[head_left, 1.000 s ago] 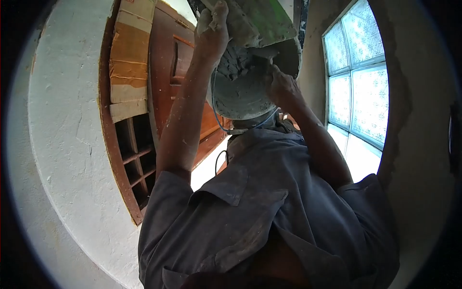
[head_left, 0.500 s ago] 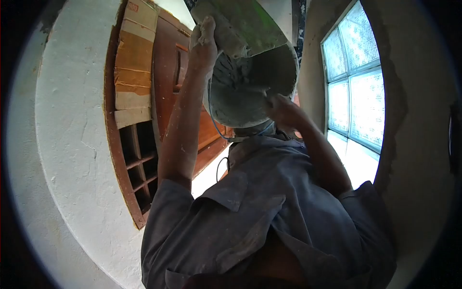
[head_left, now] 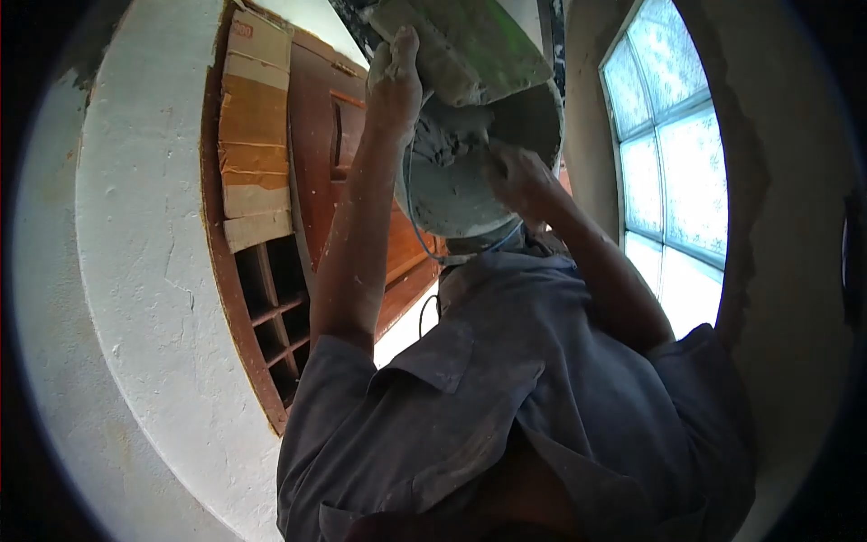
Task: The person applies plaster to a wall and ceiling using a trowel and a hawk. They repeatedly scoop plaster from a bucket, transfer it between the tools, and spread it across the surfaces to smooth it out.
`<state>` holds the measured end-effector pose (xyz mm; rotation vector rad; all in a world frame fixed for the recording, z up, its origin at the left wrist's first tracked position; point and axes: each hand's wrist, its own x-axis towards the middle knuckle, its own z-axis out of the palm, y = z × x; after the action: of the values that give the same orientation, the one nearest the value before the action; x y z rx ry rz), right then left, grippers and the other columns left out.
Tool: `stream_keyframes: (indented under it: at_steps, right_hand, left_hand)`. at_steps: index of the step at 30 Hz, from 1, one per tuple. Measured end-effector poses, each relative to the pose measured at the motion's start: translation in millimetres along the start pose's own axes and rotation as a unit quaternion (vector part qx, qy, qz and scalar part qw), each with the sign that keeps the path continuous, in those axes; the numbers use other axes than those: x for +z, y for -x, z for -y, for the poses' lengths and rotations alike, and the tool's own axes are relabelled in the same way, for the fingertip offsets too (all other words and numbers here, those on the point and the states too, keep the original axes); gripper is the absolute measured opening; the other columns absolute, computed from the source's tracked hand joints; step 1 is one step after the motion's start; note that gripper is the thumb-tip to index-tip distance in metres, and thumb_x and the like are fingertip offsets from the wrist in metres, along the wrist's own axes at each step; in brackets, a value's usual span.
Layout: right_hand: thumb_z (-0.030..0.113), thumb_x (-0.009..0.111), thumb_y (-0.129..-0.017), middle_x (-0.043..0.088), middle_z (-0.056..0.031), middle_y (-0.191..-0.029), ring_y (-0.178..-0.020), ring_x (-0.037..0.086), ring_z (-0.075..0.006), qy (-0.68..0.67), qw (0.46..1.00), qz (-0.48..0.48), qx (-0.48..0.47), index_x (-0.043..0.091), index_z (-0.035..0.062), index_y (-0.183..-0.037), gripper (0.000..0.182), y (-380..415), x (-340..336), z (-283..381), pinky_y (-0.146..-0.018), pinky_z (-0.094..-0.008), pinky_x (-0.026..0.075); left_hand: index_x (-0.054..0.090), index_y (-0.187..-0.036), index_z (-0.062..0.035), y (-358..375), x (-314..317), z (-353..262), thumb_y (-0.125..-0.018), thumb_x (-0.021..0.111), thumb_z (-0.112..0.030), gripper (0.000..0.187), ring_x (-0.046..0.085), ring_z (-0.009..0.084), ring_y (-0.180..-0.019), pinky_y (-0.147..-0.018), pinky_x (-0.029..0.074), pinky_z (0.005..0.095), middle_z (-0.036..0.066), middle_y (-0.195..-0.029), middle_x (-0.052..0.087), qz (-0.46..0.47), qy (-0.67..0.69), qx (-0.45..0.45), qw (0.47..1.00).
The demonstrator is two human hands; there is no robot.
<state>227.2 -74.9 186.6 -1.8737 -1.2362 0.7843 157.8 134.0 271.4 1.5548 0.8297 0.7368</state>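
My left hand is wrapped round the underside of a green board smeared with grey mortar, held over the bucket. Below the board, the round bucket has a blue handle and holds wet grey mortar. My right hand is closed on a trowel at the bucket's opening; its blade is partly hidden by mortar and shadow.
A white wall is on the left, beside a wooden frame with cardboard and dark square openings. Behind stands a brown panelled door. On the right is a bright glass-pane window in a rough wall.
My right hand and the trowel have moved up and slightly left, deeper over the mortar. My left hand and the green board have shifted a little right as the view moved.
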Motion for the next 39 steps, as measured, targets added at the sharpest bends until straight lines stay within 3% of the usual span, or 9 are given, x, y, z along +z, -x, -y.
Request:
stream_keyframes:
  at_steps: [5,9,11,14,17,20,25,28,39]
  right_hand:
    - [0.023,0.056,-0.089,0.063,-0.0259,-0.078,-0.074,0.065,-0.041,0.024,0.994,-0.072,-0.082,0.06,-0.0021,-0.094,0.026,3.9,31.4,-24.5,-0.067,-0.0504,0.049]
    - [0.016,0.064,-0.078,0.066,-0.0229,-0.086,-0.083,0.064,-0.0398,0.022,0.986,0.165,0.018,0.063,-0.001,-0.101,0.028,12.2,-12.2,-35.4,-0.071,-0.0495,0.049]
    - [0.015,0.062,-0.08,0.064,-0.0208,-0.083,-0.082,0.065,-0.0369,-0.021,0.996,-0.036,-0.084,0.064,-0.0023,-0.102,0.028,7.4,-12.2,-30.2,-0.07,-0.047,0.05]
    - [0.014,0.061,-0.08,0.061,-0.0211,-0.076,-0.079,0.064,-0.038,0.217,0.962,-0.147,-0.077,0.061,-0.0055,-0.106,0.032,-7.1,-2.0,-22.0,-0.069,-0.0476,0.052]
    - [0.015,0.06,-0.081,0.062,-0.0224,-0.076,-0.075,0.064,-0.039,0.247,0.967,-0.066,-0.024,0.056,-0.0105,-0.112,0.04,-0.7,22.5,-33.3,-0.065,-0.0485,0.052]
    - [0.011,0.06,-0.077,0.061,-0.0226,-0.077,-0.066,0.062,-0.0373,0.222,0.95,0.068,-0.209,0.054,-0.0127,-0.109,0.04,0.0,20.4,-58.4,-0.058,-0.0478,0.05]
    - [0.008,0.058,-0.075,0.06,-0.0211,-0.076,-0.063,0.061,-0.0364,0.224,0.969,-0.073,-0.069,0.056,-0.0099,-0.092,0.025,7.8,-22.0,4.9,-0.059,-0.0458,0.051]
    - [0.019,0.059,-0.08,0.064,-0.021,-0.084,-0.077,0.065,-0.0359,0.362,0.917,-0.096,-0.137,0.063,0.0002,-0.088,0.021,-8.4,44.9,-90.4,-0.064,-0.0502,0.054]
    - [0.033,0.061,-0.085,0.067,-0.0172,-0.082,-0.071,0.065,-0.0282,0.091,0.955,0.281,0.003,0.066,-0.0032,-0.095,0.038,3.5,16.3,-61.1,-0.067,-0.0402,0.053]
  left_hand:
    - [0.052,-0.125,0.0037,8.0,11.6,-23.5,-0.099,0.042,-0.05,0.06,0.057,0.038,-0.103,-0.091,0.045,0.0409,0.023,-0.112,0.057,-0.039,-0.108,0.009,0.993]
    - [0.046,-0.136,-0.0005,6.5,-8.7,-9.6,-0.098,0.045,-0.05,0.062,0.05,0.0371,-0.121,-0.099,0.043,0.042,0.024,-0.132,0.051,-0.048,-0.042,-0.036,0.997]
    - [0.042,-0.141,-0.0047,10.2,-9.8,-15.0,-0.097,0.045,-0.054,0.065,0.052,0.0341,-0.118,-0.097,0.044,0.0408,0.021,-0.13,0.051,-0.045,-0.003,-0.063,0.997]
    - [0.048,-0.131,0.002,23.0,-3.8,-31.5,-0.097,0.045,-0.055,0.067,0.055,0.0314,-0.109,-0.091,0.046,0.0384,0.021,-0.118,0.056,-0.052,0.043,-0.078,0.995]
    - [0.05,-0.124,0.004,17.4,-1.9,-20.3,-0.097,0.044,-0.055,0.065,0.056,0.0313,-0.103,-0.088,0.045,0.0395,0.021,-0.113,0.058,-0.047,0.0,-0.032,0.998]
    - [0.051,-0.121,0.0037,16.0,6.1,-22.7,-0.098,0.043,-0.054,0.062,0.056,0.0329,-0.1,-0.087,0.044,0.0416,0.022,-0.111,0.058,-0.063,-0.015,-0.038,0.997]
    - [0.051,-0.117,0.0042,21.4,15.0,-24.4,-0.098,0.043,-0.052,0.06,0.056,0.0366,-0.1,-0.086,0.043,0.0444,0.025,-0.111,0.057,-0.049,-0.029,-0.02,0.998]
    - [0.051,-0.111,0.0034,21.2,20.1,-8.1,-0.098,0.044,-0.051,0.057,0.058,0.0426,-0.096,-0.083,0.045,0.047,0.028,-0.106,0.059,-0.033,-0.119,-0.011,0.992]
    - [0.049,-0.105,0.001,40.0,52.0,-35.3,-0.099,0.043,-0.049,0.051,0.058,0.0454,-0.089,-0.079,0.044,0.0487,0.027,-0.089,0.059,-0.028,-0.174,0.056,0.983]
